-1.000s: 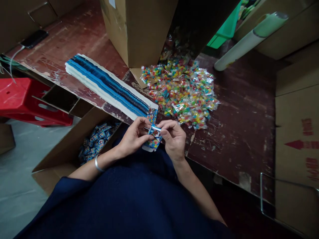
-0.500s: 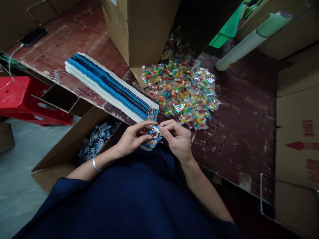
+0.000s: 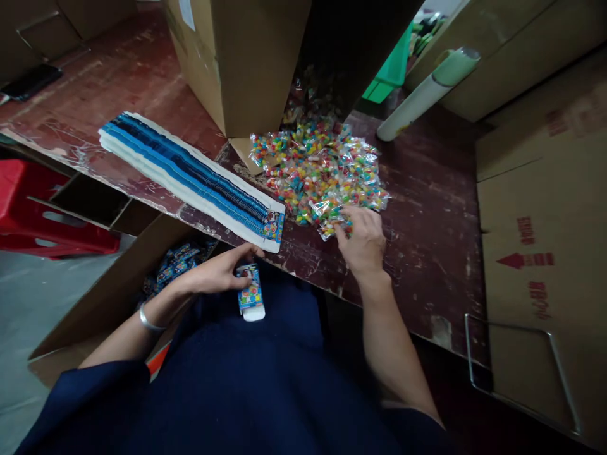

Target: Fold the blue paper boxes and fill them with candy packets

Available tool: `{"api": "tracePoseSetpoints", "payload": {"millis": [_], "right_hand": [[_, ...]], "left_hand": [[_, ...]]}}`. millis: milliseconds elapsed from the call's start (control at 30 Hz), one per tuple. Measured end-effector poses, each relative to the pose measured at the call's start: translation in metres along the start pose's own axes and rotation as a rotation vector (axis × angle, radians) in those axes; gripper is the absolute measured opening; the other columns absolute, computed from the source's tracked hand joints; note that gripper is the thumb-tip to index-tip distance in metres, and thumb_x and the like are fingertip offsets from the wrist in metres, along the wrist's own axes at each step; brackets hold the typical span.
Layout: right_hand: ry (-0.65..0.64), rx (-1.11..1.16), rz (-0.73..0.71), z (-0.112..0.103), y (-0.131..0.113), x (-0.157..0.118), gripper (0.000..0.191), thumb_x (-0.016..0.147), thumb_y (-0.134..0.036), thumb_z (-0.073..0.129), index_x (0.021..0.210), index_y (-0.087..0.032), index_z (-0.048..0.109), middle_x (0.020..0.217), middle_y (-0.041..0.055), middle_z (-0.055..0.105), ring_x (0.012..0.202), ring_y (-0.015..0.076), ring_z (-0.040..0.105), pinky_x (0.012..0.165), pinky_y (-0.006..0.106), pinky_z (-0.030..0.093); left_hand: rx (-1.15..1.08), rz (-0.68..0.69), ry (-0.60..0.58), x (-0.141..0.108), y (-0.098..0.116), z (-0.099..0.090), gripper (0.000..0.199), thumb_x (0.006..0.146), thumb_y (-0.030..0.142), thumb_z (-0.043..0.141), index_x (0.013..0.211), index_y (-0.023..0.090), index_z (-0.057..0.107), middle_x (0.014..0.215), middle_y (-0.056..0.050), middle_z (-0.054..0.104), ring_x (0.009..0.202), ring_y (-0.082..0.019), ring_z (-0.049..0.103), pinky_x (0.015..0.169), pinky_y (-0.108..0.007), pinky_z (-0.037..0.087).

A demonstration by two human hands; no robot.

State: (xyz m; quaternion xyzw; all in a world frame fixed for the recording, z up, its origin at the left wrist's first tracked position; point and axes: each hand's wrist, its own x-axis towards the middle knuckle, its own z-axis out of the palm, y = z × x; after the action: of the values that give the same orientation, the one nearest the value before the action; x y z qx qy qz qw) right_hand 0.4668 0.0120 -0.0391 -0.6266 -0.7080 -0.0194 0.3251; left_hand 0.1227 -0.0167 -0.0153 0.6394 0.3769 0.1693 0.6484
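Between the thumb and fingers of my left hand [image 3: 220,270] is a small blue printed box [image 3: 251,294], its white end flap hanging open toward me. My right hand [image 3: 365,243] reaches to the near edge of a heap of clear candy packets [image 3: 322,167], its thumb and fingers closed on one packet with colourful candies. A long row of flat blue and white cartons [image 3: 190,174] lies overlapped on the dark red table [image 3: 427,253], its near end just above my left hand.
An upright cardboard box [image 3: 256,69] stands behind the heap. A white roll [image 3: 427,95] and a green bin [image 3: 389,69] are at the back right. Below left, an open carton [image 3: 71,341] holds many blue boxes, near a red stool [image 3: 28,202]. Large cartons [image 3: 545,240] stand right.
My hands have moved apart. The left one has carried the small box left and down, and the right one has let go of it and moved to the candy packets. The view has shifted.
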Motion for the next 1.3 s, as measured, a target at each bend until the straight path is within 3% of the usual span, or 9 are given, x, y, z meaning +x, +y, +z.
{"api": "tracePoseSetpoints", "payload": {"millis": [233, 367, 467, 667, 767, 867, 1000, 1133, 1300], "right_hand": [[0.010, -0.038, -0.092, 0.010, 0.025, 0.010, 0.014, 0.096, -0.025, 0.067, 0.087, -0.023, 0.077, 0.104, 0.0101, 0.080, 0.106, 0.0311, 0.069, 0.096, 0.050, 0.056], [0.125, 0.191, 0.025, -0.005, 0.015, 0.009, 0.012, 0.095, -0.030, 0.071, 0.087, -0.023, 0.077, 0.105, 0.0076, 0.081, 0.104, 0.0285, 0.073, 0.098, 0.049, 0.057], [0.217, 0.406, 0.221, -0.015, 0.000, 0.008, 0.014, 0.095, -0.035, 0.071, 0.092, -0.022, 0.077, 0.101, 0.0066, 0.082, 0.091, 0.0252, 0.076, 0.083, 0.042, 0.061], [0.209, 0.418, 0.302, -0.020, -0.018, 0.008, 0.020, 0.097, -0.039, 0.067, 0.095, -0.019, 0.074, 0.094, 0.0068, 0.080, 0.071, 0.0186, 0.072, 0.064, 0.032, 0.059], [0.129, 0.260, 0.260, -0.029, -0.022, -0.010, 0.019, 0.095, -0.038, 0.069, 0.100, -0.020, 0.073, 0.090, 0.0051, 0.076, 0.074, 0.0189, 0.071, 0.068, 0.031, 0.058], [-0.138, 0.156, 0.197, -0.038, -0.027, -0.041, 0.021, 0.092, -0.042, 0.073, 0.097, -0.022, 0.073, 0.089, 0.0045, 0.073, 0.069, 0.0187, 0.067, 0.066, 0.033, 0.057], [-0.424, 0.040, 0.083, -0.035, -0.032, -0.073, 0.018, 0.095, -0.036, 0.069, 0.108, -0.024, 0.072, 0.108, 0.0093, 0.073, 0.094, 0.0268, 0.072, 0.076, 0.038, 0.058], [-0.461, 0.103, 0.103, -0.029, -0.028, -0.075, 0.011, 0.093, -0.033, 0.070, 0.091, -0.023, 0.068, 0.091, 0.0050, 0.069, 0.073, 0.0202, 0.067, 0.067, 0.034, 0.055], [-0.288, 0.549, 0.351, -0.030, -0.045, -0.059, 0.029, 0.088, -0.039, 0.078, 0.111, -0.022, 0.071, 0.077, -0.0024, 0.068, 0.051, 0.0113, 0.058, 0.052, 0.027, 0.052]], "left_hand": [[0.239, 0.003, -0.291, -0.014, 0.005, -0.039, 0.021, 0.084, 0.028, 0.078, 0.104, 0.021, 0.077, 0.099, -0.006, 0.080, 0.086, -0.020, 0.074, 0.076, -0.026, 0.055], [-0.017, -0.048, -0.077, -0.008, 0.007, -0.023, 0.024, 0.093, 0.038, 0.071, 0.104, 0.018, 0.066, 0.092, -0.005, 0.075, 0.080, -0.017, 0.071, 0.073, -0.028, 0.056], [-0.229, -0.020, 0.090, 0.009, 0.004, 0.000, 0.033, 0.087, 0.037, 0.077, 0.106, 0.016, 0.060, 0.092, -0.005, 0.073, 0.079, -0.017, 0.072, 0.074, -0.029, 0.057], [-0.274, -0.011, 0.187, 0.044, -0.006, 0.043, 0.037, 0.082, 0.036, 0.080, 0.105, 0.015, 0.061, 0.093, -0.004, 0.070, 0.075, -0.016, 0.071, 0.067, -0.026, 0.052], [-0.300, -0.049, 0.207, 0.042, -0.010, 0.051, 0.037, 0.079, 0.035, 0.082, 0.099, 0.016, 0.057, 0.090, -0.002, 0.068, 0.076, -0.015, 0.071, 0.066, -0.025, 0.052], [-0.342, -0.069, 0.231, 0.033, -0.014, 0.052, 0.039, 0.078, 0.036, 0.083, 0.097, 0.016, 0.057, 0.095, -0.003, 0.068, 0.077, -0.014, 0.071, 0.068, -0.026, 0.054], [-0.346, -0.075, 0.223, 0.027, -0.013, 0.052, 0.038, 0.078, 0.036, 0.083, 0.097, 0.015, 0.058, 0.097, -0.004, 0.067, 0.077, -0.014, 0.070, 0.069, -0.025, 0.055], [-0.298, -0.058, 0.224, 0.028, -0.007, 0.053, 0.039, 0.080, 0.039, 0.082, 0.097, 0.016, 0.056, 0.092, -0.003, 0.068, 0.077, -0.014, 0.071, 0.069, -0.026, 0.055], [-0.164, -0.015, 0.293, 0.027, -0.006, 0.054, 0.036, 0.083, 0.042, 0.078, 0.098, 0.018, 0.056, 0.091, -0.003, 0.069, 0.081, -0.018, 0.072, 0.071, -0.029, 0.056]]}}
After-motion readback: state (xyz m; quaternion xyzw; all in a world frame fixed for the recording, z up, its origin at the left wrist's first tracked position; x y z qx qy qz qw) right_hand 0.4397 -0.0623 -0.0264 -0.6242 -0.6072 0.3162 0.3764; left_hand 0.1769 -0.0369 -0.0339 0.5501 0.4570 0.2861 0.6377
